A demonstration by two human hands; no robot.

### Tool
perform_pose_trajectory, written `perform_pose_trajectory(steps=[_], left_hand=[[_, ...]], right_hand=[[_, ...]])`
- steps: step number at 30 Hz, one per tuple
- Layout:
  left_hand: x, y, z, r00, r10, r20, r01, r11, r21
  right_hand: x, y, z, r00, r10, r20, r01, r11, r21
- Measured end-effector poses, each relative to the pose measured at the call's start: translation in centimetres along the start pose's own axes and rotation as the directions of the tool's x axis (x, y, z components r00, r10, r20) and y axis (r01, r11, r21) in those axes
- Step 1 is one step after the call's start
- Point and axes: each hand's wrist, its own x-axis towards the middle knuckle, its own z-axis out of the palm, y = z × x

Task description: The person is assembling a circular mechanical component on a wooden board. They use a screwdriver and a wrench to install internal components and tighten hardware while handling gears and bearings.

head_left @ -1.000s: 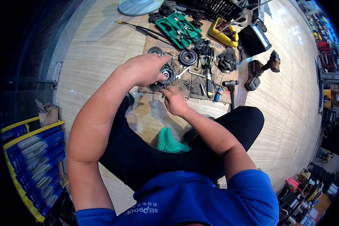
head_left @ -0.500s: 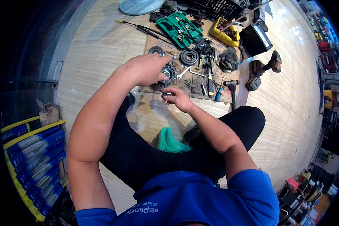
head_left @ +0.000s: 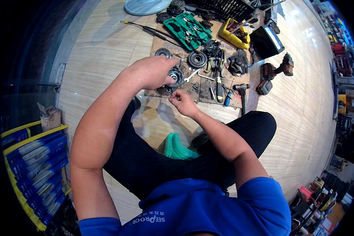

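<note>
My left hand (head_left: 153, 72) lies curled over a round dark metal part (head_left: 177, 76) with ringed grooves, its thumb on the part's face and its fingers at the far side. Just below that part, my right hand (head_left: 183, 103) has thumb and fingers pinched together by the part's near edge. Whatever sits in that pinch is hidden behind the fingers. A grooved pulley (head_left: 197, 59) lies right of the part, and another ringed disc (head_left: 163, 53) rests beyond my left hand. An open-ended wrench (head_left: 191, 75) and a hex key (head_left: 206, 75) lie to the right.
Stained cardboard (head_left: 188, 94) lies under the parts. On it are a hammer (head_left: 243, 93), a blue-handled screwdriver (head_left: 228, 99) and dark gloves (head_left: 238, 61). Farther back are a green tool case (head_left: 187, 30), a yellow tub (head_left: 235, 34) and a black battery (head_left: 267, 40). A cordless impact driver (head_left: 278, 70) stands right.
My right hand has turned and its fingers have drawn in near the round part, covering the small silvery piece seen in them before. My left hand stays in place.
</note>
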Motion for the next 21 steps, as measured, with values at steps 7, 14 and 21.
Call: perform_pose_trajectory(steps=[7,14,21], left_hand=[[0.0,0.1,0.1,1.000,-0.006,0.014,0.006,1.000,-0.014],[0.0,0.4,0.0,0.996,-0.063,0.055,0.066,0.997,-0.042],[0.1,0.2,0.1,1.000,-0.009,0.002,0.009,1.000,0.004]], right_hand=[[0.3,-1.2,-0.3,0.960,0.281,-0.011,-0.271,0.933,0.237],[-0.9,-1.9,0.3,0.922,0.363,0.132,-0.346,0.625,0.700],[0.1,-0.9,0.2,0.953,0.274,0.129,-0.303,0.862,0.407]])
